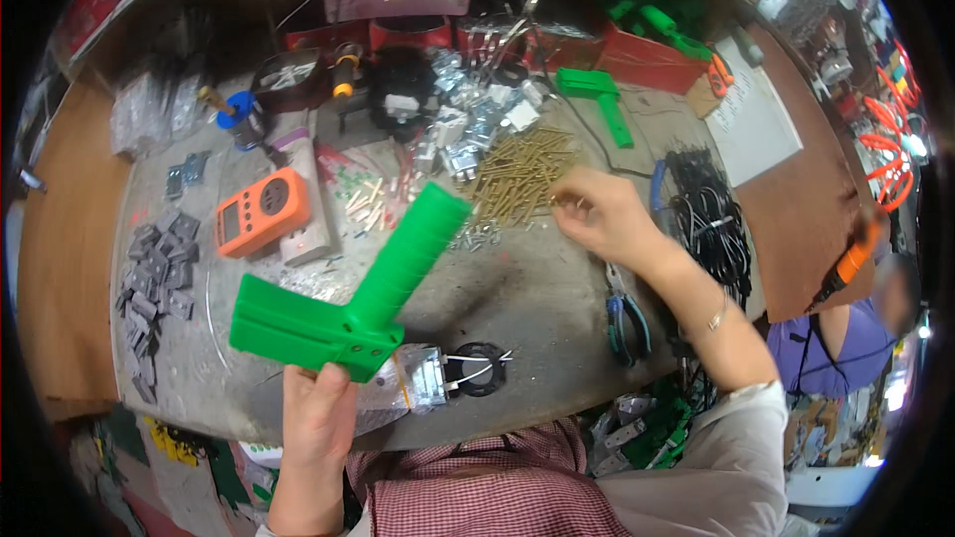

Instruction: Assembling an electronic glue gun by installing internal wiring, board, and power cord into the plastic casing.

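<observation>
Two hands at work: left hand [316, 408] grips a green housing [348, 283] above the bench, while right hand [597, 214] pinches at the brass screws [519, 174]; fitting one likely needs careful alignment.

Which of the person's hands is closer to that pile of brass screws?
Right. The right hand touches the edge of the brass screw pile; the left hand is far below, holding the green plastic housing.

You're at a cluttered workshop bench [557, 288]: brass screws [519, 174] heaped in the middle, grey plastic parts [154, 278] stacked at your left, an orange meter [263, 210], pliers [627, 323] by your right arm, black cables [711, 224] and red bins [647, 60] at the back.
</observation>
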